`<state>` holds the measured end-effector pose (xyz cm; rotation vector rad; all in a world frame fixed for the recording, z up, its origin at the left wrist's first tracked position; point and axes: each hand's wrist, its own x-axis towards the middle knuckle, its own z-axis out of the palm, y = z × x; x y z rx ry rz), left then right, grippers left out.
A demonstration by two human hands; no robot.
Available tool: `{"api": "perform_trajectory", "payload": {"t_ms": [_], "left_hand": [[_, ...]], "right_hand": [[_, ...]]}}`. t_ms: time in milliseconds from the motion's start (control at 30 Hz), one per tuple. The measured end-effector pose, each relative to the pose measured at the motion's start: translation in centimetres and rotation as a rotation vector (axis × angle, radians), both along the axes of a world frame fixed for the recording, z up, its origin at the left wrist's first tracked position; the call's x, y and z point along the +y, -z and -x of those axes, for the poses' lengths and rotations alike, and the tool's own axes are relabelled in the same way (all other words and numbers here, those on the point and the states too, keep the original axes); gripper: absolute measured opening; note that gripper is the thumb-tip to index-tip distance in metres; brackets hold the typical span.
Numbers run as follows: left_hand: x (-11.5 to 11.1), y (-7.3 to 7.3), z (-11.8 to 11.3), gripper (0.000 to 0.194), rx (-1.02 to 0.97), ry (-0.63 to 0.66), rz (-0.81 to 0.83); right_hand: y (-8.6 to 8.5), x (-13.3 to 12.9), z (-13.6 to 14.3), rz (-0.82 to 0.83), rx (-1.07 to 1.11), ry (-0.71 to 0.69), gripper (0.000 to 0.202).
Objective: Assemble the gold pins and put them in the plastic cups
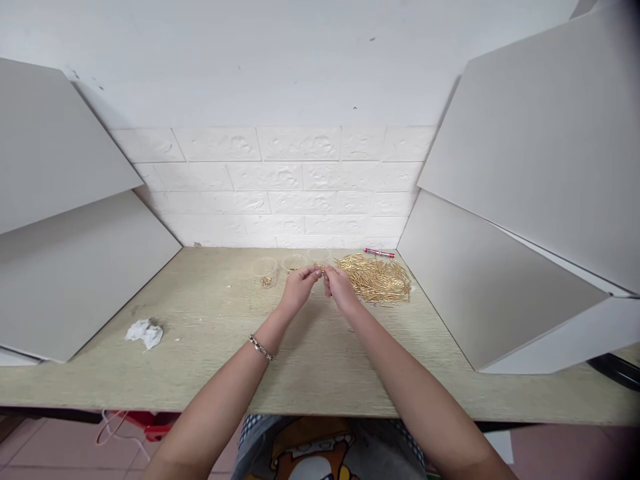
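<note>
The left hand (299,288) and the right hand (340,285) meet fingertip to fingertip above the table (200,373), and the likeliest trouble lies in that narrow meeting point. A small gold piece (321,269) shows between the two sets of fingertips, and both hands appear to be pinching it from opposite sides; whether it is one part or several is too small to tell. Anything so small and apparently smooth could slip if one pinch loosens before the other is firm, or could spring sideways if the two squeeze unevenly. A dropped part might be hard to pick out among the loose pile of gold rods (377,279), which spreads just beyond the right hand, near its fingers. The wrist or fingers of that hand could also brush the pile and scatter rods towards the red pen (379,253) at its far edge. On the other side, an outward swing of the left hand might knock the middle clear container (295,255) or disturb the little gold heap (267,282). As for position, the held piece sits right at the fingertips, well forward of both palms and partly covered by the fingers.
</note>
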<state>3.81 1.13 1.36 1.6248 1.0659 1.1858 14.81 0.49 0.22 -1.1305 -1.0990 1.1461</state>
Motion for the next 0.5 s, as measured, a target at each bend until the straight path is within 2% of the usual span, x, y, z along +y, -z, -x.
{"api": "perform_trajectory", "payload": {"t_ms": [167,500], "left_hand": [[0.05,0.03,0.03,0.020,-0.064,0.024,0.025],[0.11,0.01,0.11,0.021,-0.054,0.057,0.030]], "right_hand": [[-0.12,-0.16,0.05,0.007,0.001,-0.021,0.031],[0.13,0.08,0.10,-0.006,-0.003,-0.012,0.032]]}}
